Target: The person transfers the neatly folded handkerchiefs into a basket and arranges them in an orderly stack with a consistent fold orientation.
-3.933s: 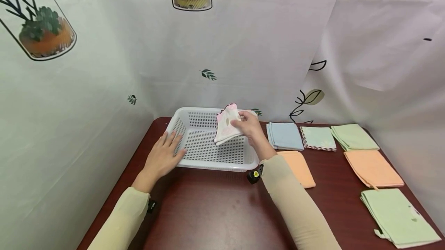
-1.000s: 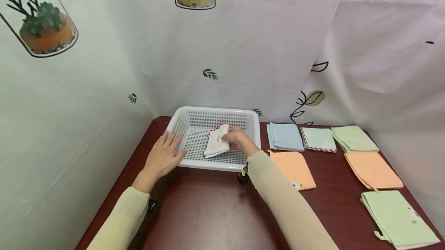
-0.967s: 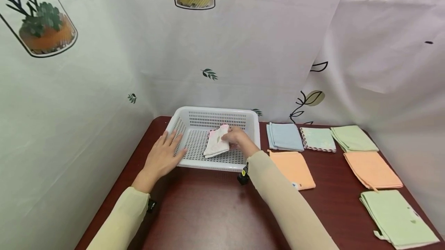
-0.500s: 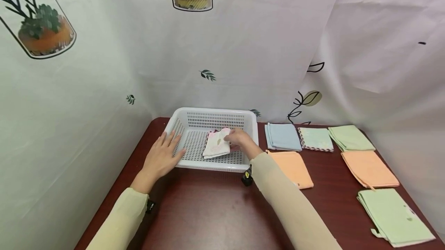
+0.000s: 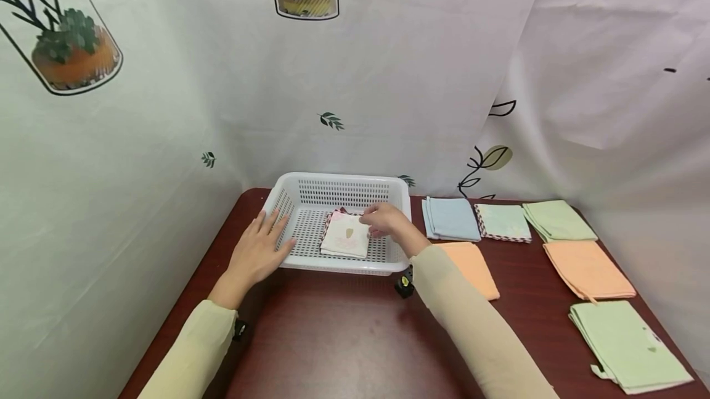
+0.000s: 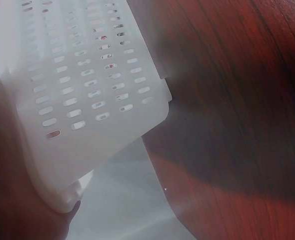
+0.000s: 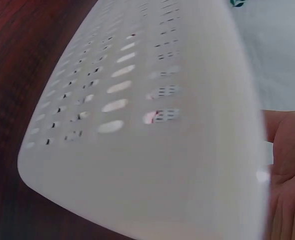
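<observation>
In the head view a white plastic basket (image 5: 346, 265) with slotted walls stands on the table. Inside it, flat on the floor, lies a folded white and pink handkerchief (image 5: 341, 238) with a dark checked edge. My left hand (image 5: 257, 251) rests on the basket's left rim with fingers spread. Over the basket's right part, my right hand (image 5: 385, 220) hovers with loosely bent fingers at the cloth's upper right edge, holding nothing. The left wrist view has the basket wall (image 6: 87, 100) beside that hand; in the right wrist view, the wall (image 7: 137, 160) covers most of the picture.
Right of the basket lie folded cloths: blue (image 5: 450, 219), mint with checked trim (image 5: 503, 222), light green (image 5: 560, 220), orange (image 5: 589, 268), a larger green one (image 5: 629, 345), and an orange one (image 5: 470, 268) partly under the right sleeve. A patterned curtain (image 5: 388, 78) hangs behind the table.
My right hand has lowered the handkerchief into the basket, let it go and drawn slightly right. The handkerchief now lies flatter. My left hand has stayed on the rim.
</observation>
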A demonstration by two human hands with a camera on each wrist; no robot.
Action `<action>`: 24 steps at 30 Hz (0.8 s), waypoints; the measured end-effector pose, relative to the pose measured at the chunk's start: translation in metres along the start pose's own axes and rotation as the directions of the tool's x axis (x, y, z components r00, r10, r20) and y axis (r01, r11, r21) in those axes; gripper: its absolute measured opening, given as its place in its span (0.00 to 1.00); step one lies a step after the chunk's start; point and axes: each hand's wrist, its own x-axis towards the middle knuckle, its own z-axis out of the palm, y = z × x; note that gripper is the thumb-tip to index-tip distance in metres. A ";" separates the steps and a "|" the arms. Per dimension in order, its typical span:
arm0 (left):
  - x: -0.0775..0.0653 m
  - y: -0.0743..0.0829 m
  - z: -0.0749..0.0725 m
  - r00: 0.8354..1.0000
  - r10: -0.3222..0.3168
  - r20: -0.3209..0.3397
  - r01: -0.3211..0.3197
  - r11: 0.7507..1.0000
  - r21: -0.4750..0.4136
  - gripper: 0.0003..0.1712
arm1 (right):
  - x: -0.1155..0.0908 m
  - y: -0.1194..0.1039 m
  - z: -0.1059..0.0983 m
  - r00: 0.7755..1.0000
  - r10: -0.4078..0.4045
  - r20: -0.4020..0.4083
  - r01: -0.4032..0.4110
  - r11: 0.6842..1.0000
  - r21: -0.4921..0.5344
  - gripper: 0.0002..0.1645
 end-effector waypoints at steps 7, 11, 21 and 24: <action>0.001 0.001 0.000 1.000 -0.009 0.017 0.009 1.000 0.003 0.41 | -0.012 -0.009 -0.012 0.997 -0.073 -0.012 0.072 0.997 -0.023 0.22; 0.001 0.000 0.000 1.000 -0.010 0.015 0.010 1.000 0.011 0.40 | -0.019 -0.013 -0.020 0.993 -0.115 -0.016 0.115 0.993 -0.023 0.23; 0.000 0.001 0.001 1.000 -0.010 0.000 0.010 1.000 0.004 0.41 | -0.029 -0.015 -0.037 0.986 -0.163 -0.031 0.162 0.986 -0.036 0.24; -0.001 0.001 0.000 1.000 -0.007 -0.004 0.007 1.000 0.003 0.41 | -0.032 -0.012 -0.041 0.983 -0.180 -0.038 0.178 0.983 -0.036 0.25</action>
